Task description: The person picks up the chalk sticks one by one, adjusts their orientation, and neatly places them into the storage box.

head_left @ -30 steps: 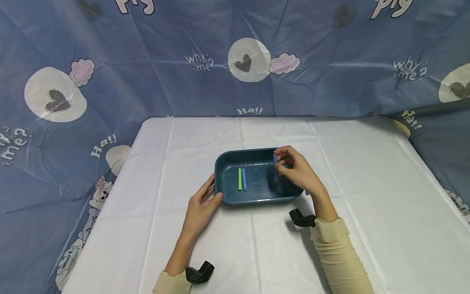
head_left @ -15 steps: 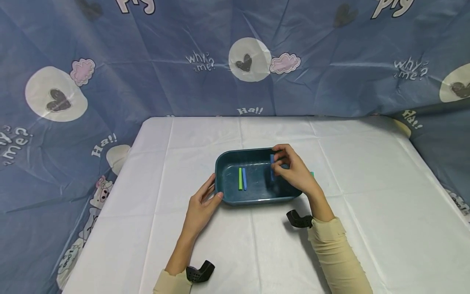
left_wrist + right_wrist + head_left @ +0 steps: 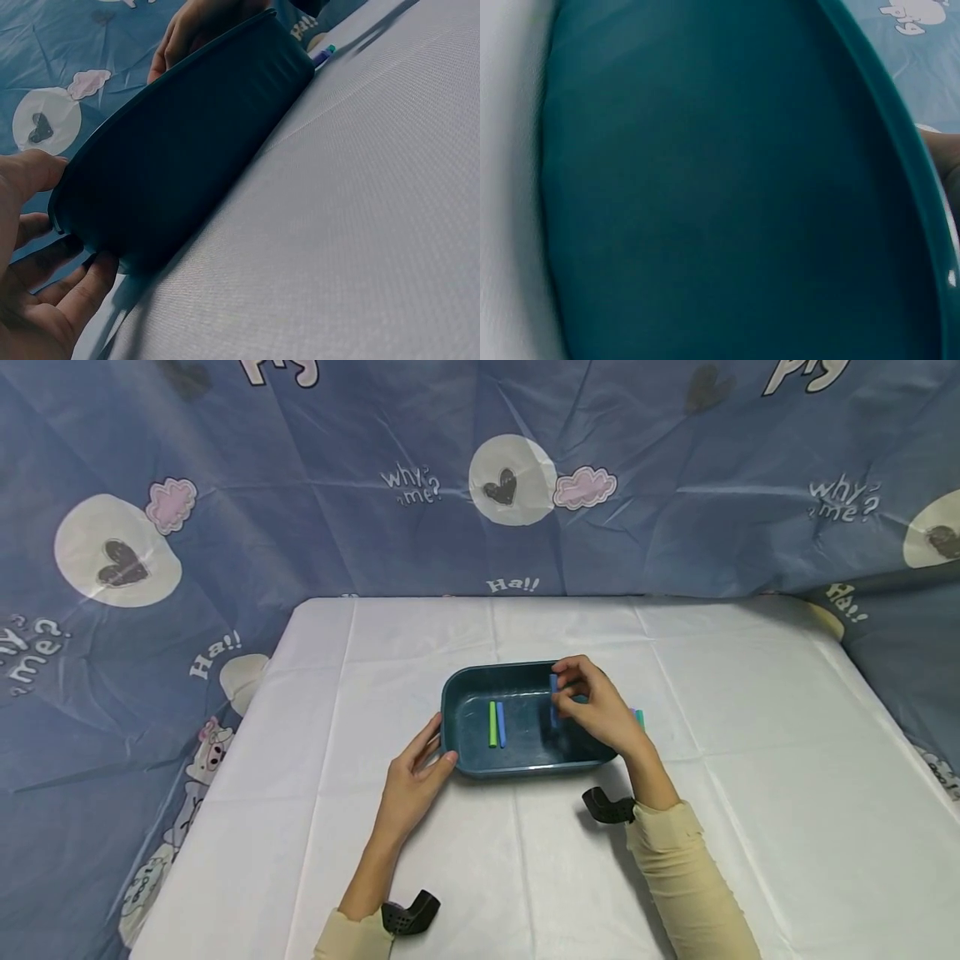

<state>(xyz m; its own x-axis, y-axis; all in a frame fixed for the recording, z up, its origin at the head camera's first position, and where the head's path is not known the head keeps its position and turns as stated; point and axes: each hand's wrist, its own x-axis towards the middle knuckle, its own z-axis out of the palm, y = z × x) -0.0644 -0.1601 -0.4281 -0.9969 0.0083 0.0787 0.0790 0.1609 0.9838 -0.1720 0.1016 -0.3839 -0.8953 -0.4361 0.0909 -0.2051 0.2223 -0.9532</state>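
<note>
A dark teal tray (image 3: pixel 525 769) stands on the white-covered table. My left hand (image 3: pixel 408 783) holds its left end; in the left wrist view, thumb and fingers lie around the rim and outer wall. Over the tray's right half, my right hand (image 3: pixel 603 710) pinches a thin blue stick (image 3: pixel 553 683), whose lower end points down into the tray. Inside, toward the left, a green stick (image 3: pixel 492 725) and another blue stick (image 3: pixel 501 725) lie side by side. The tray's outer wall (image 3: pixel 720 187) fills most of the right wrist view, where the held stick is hidden.
Just beyond the tray's right end, partly behind my right wrist, a teal stick (image 3: pixel 640 717) and a bit of purple show on the table. White cloth (image 3: pixel 787 760) covers the table. A blue printed curtain (image 3: pixel 337 527) hangs behind and at the sides.
My right hand has shifted slightly left over the tray with the blue stick, uncovering the teal stick beyond the tray. The left hand and the tray keep their places.
</note>
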